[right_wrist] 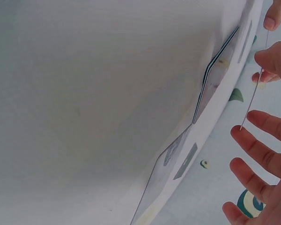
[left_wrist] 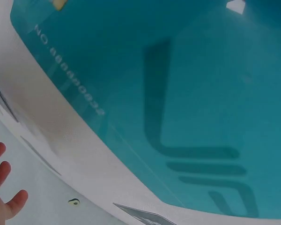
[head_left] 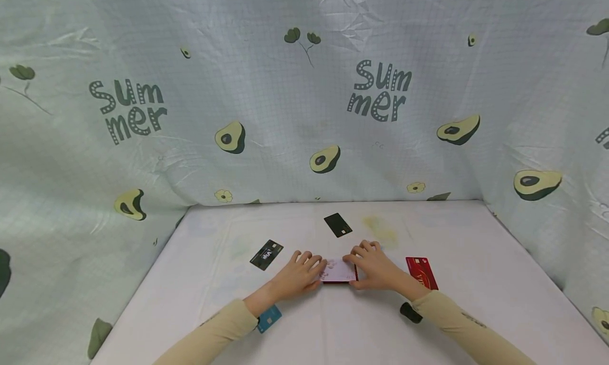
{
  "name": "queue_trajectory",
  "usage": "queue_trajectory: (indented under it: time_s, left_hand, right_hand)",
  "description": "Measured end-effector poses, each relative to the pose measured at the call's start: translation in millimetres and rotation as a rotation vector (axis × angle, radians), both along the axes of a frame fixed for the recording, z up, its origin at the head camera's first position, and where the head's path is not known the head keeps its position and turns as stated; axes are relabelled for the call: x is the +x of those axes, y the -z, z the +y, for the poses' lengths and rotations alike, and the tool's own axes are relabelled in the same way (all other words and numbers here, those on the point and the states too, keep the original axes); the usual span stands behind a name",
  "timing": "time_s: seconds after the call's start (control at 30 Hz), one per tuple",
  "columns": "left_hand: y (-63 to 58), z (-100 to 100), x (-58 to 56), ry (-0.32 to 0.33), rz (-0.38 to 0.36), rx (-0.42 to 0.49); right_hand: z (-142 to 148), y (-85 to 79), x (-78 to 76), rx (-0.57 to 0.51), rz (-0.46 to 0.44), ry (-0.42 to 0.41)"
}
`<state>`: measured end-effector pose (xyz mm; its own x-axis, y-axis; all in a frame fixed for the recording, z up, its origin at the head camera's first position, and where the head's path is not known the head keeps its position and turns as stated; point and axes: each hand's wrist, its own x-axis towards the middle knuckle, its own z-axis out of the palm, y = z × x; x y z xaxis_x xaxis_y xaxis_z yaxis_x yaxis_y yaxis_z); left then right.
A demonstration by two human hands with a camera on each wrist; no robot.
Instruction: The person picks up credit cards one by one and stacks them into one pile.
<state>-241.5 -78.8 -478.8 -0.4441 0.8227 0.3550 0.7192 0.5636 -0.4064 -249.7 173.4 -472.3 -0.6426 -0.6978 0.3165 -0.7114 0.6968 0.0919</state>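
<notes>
In the head view a pale pink card (head_left: pixel 339 270) with a faint floral print is held between both hands, a dark red edge showing along its near and right sides. My left hand (head_left: pixel 298 274) pinches its left end, thumb nearest me. At the right end my right hand (head_left: pixel 376 267) grips it between thumb and fingers. From the right wrist, the card (right_wrist: pixel 251 101) appears edge-on as a thin line between the right hand's fingers (right_wrist: pixel 262 150) and thumb. Some left fingertips (left_wrist: pixel 1 176) enter the left wrist view at its lower left.
A blue card (head_left: pixel 269 318) lies by the left wrist and fills much of the left wrist view. A black "Vip" card (head_left: pixel 266 254), another black card (head_left: pixel 338 225) and a red card (head_left: pixel 422 272) lie around the hands. A small black object (head_left: pixel 411 312) is beside the right sleeve.
</notes>
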Motion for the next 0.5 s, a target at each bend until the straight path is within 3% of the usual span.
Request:
queue_trajectory:
  time_s: [0.5]
  left_hand:
    - [3.6, 8.2, -4.2, 0.009, 0.001, 0.017]
  right_hand:
    - [12.2, 6.1, 2.2, -0.012, 0.007, -0.002]
